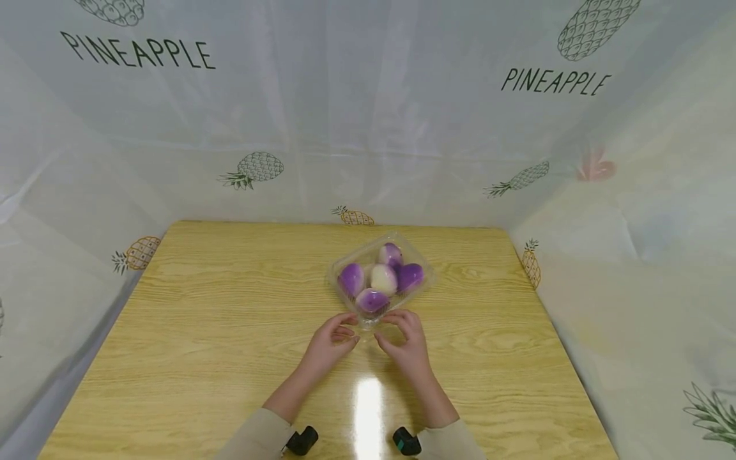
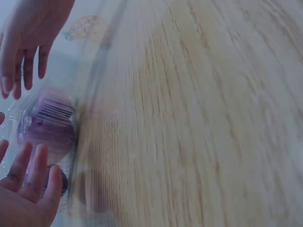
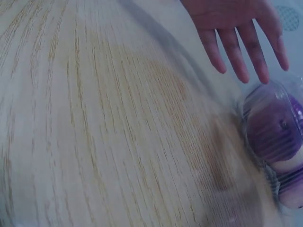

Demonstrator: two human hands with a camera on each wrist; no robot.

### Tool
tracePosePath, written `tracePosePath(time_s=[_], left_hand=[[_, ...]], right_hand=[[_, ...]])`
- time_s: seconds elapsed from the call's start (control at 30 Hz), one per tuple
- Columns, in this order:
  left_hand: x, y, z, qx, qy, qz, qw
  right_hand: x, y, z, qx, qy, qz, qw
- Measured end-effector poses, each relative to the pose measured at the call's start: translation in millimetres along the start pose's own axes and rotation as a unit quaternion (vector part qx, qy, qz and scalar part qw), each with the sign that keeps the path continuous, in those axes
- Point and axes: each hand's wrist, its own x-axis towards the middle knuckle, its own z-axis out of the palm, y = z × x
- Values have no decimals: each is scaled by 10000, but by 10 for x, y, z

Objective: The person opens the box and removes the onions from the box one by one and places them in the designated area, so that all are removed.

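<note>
A clear plastic box (image 1: 342, 260) sits on the table, turned so that one corner points toward me. Inside lie several glossy, rounded purple-and-white pieces that look like turnips (image 1: 383, 280). My left hand (image 1: 331, 342) is at the left of the near corner, and my right hand (image 1: 405, 342) is at its right. Both have their fingertips close to that corner. In the left wrist view, the fingers show extended and spread beside the box (image 2: 71, 142). The right wrist view also shows straight fingers (image 3: 251, 49) right above the box's edge (image 3: 251, 101).
The wooden table (image 1: 230, 281) extends around the box on all sides. Behind and beside it hangs a pale curtain (image 1: 368, 128) printed with pineapples. Black wrist devices (image 1: 303, 441) sit by the sleeves. Light glares on the table's near part.
</note>
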Motion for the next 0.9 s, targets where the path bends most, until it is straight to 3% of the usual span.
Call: tracePosePath(time_s=[0.13, 0.3, 0.63, 0.9], left_hand=[[0, 7, 39, -36, -59, 30, 10000], [-40, -10, 94, -67, -113, 2, 9999], [-67, -102, 148, -335, -174, -385, 9985], [5, -198, 214, -168, 44, -594, 9981]], right_hand=[[15, 26, 26, -361, -46, -495, 9981], [13, 40, 46, -730, -123, -695, 9948], [14, 35, 55, -1020, -151, -616, 9928], [14, 86, 95, -1182, 17, -864, 9892]])
